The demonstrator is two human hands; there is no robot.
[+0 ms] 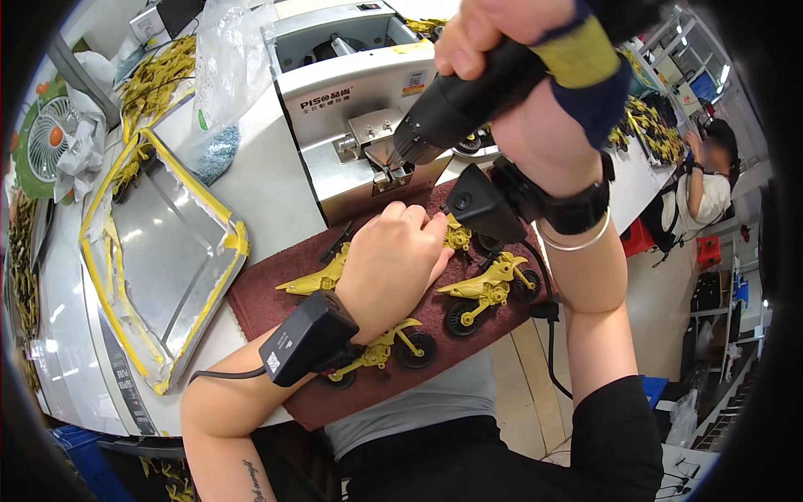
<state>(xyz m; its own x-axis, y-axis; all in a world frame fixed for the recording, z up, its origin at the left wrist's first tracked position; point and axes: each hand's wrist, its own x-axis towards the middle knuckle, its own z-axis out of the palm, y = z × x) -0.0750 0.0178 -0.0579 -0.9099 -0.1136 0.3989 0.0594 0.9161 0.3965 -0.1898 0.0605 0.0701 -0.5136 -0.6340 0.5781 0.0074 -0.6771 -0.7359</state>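
Observation:
My right hand point(473, 42) is wrapped round a black electric screwdriver point(468, 100). The driver's tip points down at the metal pickup of a screw feeder machine point(360, 125); whether it touches a screw is too small to tell. My left hand point(389, 263) curls over a yellow toy motorcycle point(322, 278) on a brown towel point(276, 305), its fingers closed and hiding the middle of the toy. To its right stands another yellow toy motorcycle point(489, 284) with black wheels. A yellow toy frame with wheels point(376, 353) lies nearer me, partly behind my left wrist.
A grey tray edged with yellow tape point(167, 268) lies on the left of the white table. Beyond it are a pile of yellow parts point(163, 75), a plastic bag point(230, 58) and a green fan point(52, 134). A co-worker point(711, 180) sits at far right.

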